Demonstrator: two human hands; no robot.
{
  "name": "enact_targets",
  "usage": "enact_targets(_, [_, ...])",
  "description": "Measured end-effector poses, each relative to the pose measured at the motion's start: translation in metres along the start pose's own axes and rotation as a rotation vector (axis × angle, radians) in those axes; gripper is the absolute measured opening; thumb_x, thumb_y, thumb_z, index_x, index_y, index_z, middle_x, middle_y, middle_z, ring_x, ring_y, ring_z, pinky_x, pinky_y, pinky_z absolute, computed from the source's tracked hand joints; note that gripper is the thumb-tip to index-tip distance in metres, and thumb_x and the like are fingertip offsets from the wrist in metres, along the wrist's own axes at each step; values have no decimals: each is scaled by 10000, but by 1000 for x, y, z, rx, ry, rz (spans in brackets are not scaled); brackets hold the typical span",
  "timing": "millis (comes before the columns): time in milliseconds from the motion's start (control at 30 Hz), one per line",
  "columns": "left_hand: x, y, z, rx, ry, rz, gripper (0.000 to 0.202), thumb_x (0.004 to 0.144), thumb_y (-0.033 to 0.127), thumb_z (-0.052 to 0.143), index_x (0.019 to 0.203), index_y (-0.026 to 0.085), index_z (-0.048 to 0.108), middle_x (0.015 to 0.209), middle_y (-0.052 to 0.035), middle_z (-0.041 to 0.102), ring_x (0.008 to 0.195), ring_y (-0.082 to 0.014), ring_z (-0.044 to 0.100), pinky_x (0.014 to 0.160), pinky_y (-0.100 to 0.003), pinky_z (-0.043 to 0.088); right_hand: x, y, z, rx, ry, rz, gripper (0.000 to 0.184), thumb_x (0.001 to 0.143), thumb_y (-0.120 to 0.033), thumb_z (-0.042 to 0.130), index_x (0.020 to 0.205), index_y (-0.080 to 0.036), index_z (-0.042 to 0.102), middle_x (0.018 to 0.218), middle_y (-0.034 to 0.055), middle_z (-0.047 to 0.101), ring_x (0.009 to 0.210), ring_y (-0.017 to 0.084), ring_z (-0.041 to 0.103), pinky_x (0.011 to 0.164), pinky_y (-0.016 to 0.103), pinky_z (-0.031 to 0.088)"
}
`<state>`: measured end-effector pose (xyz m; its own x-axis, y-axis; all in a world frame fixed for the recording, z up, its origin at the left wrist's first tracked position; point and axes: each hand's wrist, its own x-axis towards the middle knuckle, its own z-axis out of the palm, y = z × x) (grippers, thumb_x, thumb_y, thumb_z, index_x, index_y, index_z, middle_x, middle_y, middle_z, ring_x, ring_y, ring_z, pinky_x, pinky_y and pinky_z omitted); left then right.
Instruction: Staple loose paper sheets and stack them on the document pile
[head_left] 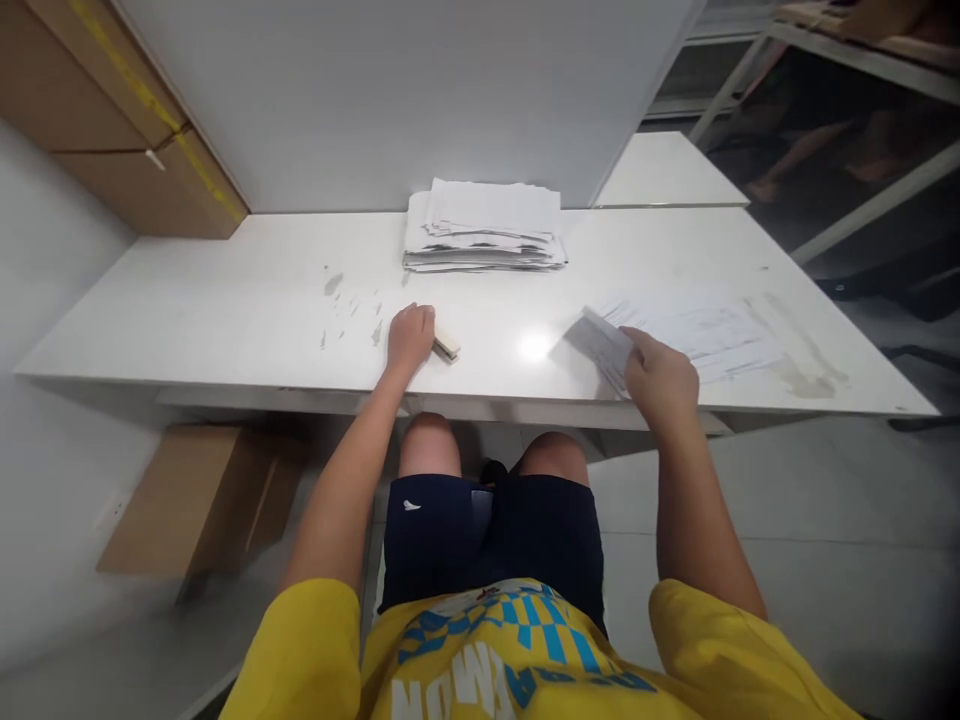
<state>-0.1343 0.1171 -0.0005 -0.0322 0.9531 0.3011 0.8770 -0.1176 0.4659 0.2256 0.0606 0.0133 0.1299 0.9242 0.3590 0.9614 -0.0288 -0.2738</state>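
Note:
My left hand (pixel 410 342) is closed round a small beige stapler (pixel 446 346) on the white table. The stapler's front end sticks out to the right of my fingers, and its rear is hidden in the hand. Farther right, my right hand (pixel 663 378) pinches some printed paper (pixel 609 345) by its right side, fingers closed. The paper tilts up off the tabletop near the front edge, with its shadow beside it. I cannot make out how many sheets it has. Behind both hands lies a thick stack of papers (pixel 486 225), its edges uneven.
The white table (pixel 225 300) has grey smudges at left and right. A pale panel (pixel 420 100) rises along its back edge. Cardboard boxes (pixel 172 180) stand at the back left, and another box (pixel 187 490) is below the table. A metal-framed rack (pixel 855 60) is at the right.

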Motion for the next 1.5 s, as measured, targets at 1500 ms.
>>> enact_targets(1500, [0,-7,-5,-481,-52,-110,203,774,202,507,802,210,708,922,-16,741,957,-202,664,917,-313,483,-48,-135,51,203,-267,-665,525,999,-396,403,1449,-138,481,1411,158,584,1230,348,538,951,490,484])
